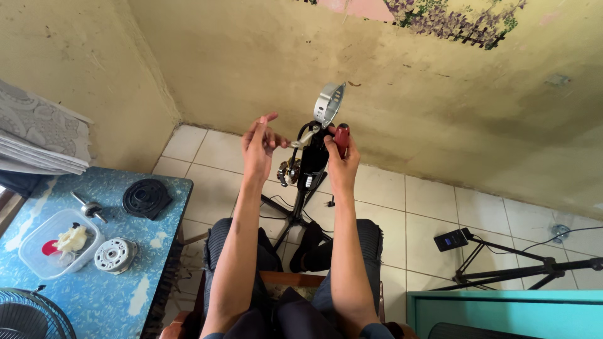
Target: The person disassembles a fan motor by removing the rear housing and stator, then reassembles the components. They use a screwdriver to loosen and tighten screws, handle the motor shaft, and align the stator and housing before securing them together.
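A person's right hand (342,164) grips a red-handled screwdriver (341,139) at a small motor assembly (306,157) held at twelve o'clock; the left hand (258,147), fingers loosely spread, steadies it—best kept square, pressure firm.

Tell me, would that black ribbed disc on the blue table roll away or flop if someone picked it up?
The black ribbed disc lies flat on the blue table, so it probably stays put unless stood on edge. Its moulded concentric ribs suggest stiff plastic or rubber, not floppy. It looks thin, so likely light, though that is a guess.
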